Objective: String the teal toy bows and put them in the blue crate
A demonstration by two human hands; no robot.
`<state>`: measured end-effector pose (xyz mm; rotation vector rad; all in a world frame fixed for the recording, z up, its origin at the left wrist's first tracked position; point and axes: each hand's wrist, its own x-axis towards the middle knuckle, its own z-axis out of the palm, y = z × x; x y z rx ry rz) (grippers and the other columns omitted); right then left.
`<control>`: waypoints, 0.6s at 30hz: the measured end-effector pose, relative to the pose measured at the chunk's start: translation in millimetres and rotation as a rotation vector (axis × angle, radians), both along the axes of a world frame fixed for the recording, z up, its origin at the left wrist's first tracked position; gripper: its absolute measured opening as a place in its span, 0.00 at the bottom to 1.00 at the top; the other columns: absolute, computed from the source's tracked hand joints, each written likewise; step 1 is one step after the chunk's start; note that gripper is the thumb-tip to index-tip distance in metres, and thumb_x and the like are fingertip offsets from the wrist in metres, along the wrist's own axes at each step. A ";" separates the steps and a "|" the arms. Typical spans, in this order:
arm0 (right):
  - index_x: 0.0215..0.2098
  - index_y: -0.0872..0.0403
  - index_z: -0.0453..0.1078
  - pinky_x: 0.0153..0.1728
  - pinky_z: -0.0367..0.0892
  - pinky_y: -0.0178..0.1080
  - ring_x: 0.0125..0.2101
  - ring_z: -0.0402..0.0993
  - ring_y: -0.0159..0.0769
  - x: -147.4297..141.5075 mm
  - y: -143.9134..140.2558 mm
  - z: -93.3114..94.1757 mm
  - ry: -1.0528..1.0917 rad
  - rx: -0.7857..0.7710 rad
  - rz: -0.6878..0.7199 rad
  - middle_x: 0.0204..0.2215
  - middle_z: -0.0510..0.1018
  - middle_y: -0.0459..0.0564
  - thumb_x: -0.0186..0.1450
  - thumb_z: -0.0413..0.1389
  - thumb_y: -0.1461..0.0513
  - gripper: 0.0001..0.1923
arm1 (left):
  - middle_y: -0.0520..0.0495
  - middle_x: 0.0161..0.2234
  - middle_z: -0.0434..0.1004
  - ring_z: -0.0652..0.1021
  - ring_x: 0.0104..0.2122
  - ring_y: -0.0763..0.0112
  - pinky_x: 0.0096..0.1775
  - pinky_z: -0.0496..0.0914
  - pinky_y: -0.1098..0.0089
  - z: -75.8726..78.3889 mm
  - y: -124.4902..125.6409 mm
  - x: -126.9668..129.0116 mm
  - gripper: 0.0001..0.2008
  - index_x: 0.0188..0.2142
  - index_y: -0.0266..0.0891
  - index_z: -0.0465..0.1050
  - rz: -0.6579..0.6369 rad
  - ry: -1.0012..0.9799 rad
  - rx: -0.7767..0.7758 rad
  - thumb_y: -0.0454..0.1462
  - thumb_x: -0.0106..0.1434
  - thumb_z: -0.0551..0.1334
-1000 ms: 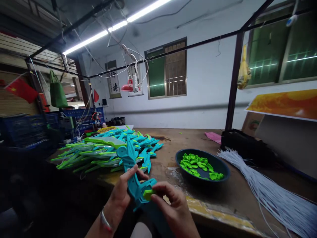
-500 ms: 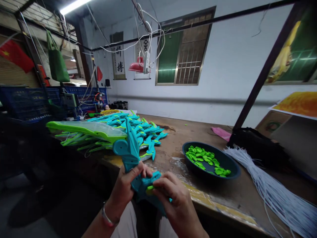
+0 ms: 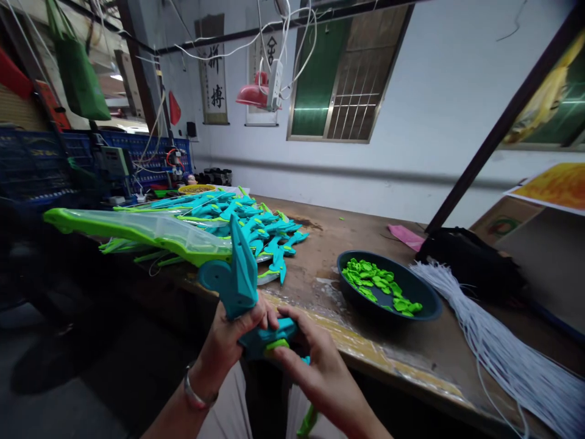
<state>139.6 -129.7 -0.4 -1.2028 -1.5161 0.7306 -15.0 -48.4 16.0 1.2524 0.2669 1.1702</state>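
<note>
The fitting in my hands looks partly done, I judge: a small bright-green plastic piece (image 3: pixel 276 346) sits against the lower part of a turquoise, blade-tipped plastic body (image 3: pixel 241 274), but I cannot tell whether it is fully seated. At about two o'clock from my hands, a round dark-blue plastic basin (image 3: pixel 418 283) holds more loose green pieces, which lie unused. At about twelve o'clock, a heap of turquoise, green and clear plastic parts (image 3: pixel 256 227) lies on the brown worktop (image 3: pixel 365 227); it is too tangled to say which are finished.

My left hand (image 3: pixel 228 332) wraps firmly round the middle of the turquoise body, which is tilted with its point towards twelve o'clock. My right hand (image 3: pixel 315 356) is curled at about four o'clock from it, thumb against the green piece and fingers bent over the turquoise edge, so the two are pinched together. A long clear plastic panel with a bright-green rim (image 3: pixel 137 235) stretches from the body towards ten o'clock; I cannot tell if it is joined there.
</note>
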 end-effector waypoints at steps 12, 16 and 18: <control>0.52 0.50 0.73 0.48 0.67 0.41 0.45 0.75 0.44 9.7 -6.1 -11.1 -0.055 -0.061 -0.058 0.45 0.80 0.49 0.64 0.62 0.60 0.18 | 0.39 0.48 0.83 0.80 0.49 0.50 0.52 0.75 0.61 -52.6 -35.0 -19.3 0.23 0.50 0.41 0.77 0.153 0.478 -0.217 0.46 0.57 0.72; 0.45 0.51 0.75 0.40 0.65 0.35 0.39 0.72 0.38 10.9 -7.4 -7.8 -0.050 -0.098 -0.072 0.38 0.79 0.45 0.60 0.63 0.66 0.14 | 0.40 0.45 0.84 0.81 0.47 0.50 0.48 0.76 0.63 -66.3 -48.6 -14.1 0.23 0.48 0.39 0.80 0.402 0.545 -0.104 0.51 0.58 0.68; 0.43 0.51 0.75 0.38 0.63 0.33 0.37 0.71 0.35 10.3 -6.1 -11.0 0.003 -0.120 -0.093 0.35 0.77 0.43 0.57 0.64 0.69 0.16 | 0.40 0.43 0.84 0.82 0.45 0.50 0.45 0.77 0.64 -76.1 -47.1 -15.9 0.23 0.45 0.39 0.81 0.487 0.596 -0.054 0.52 0.56 0.69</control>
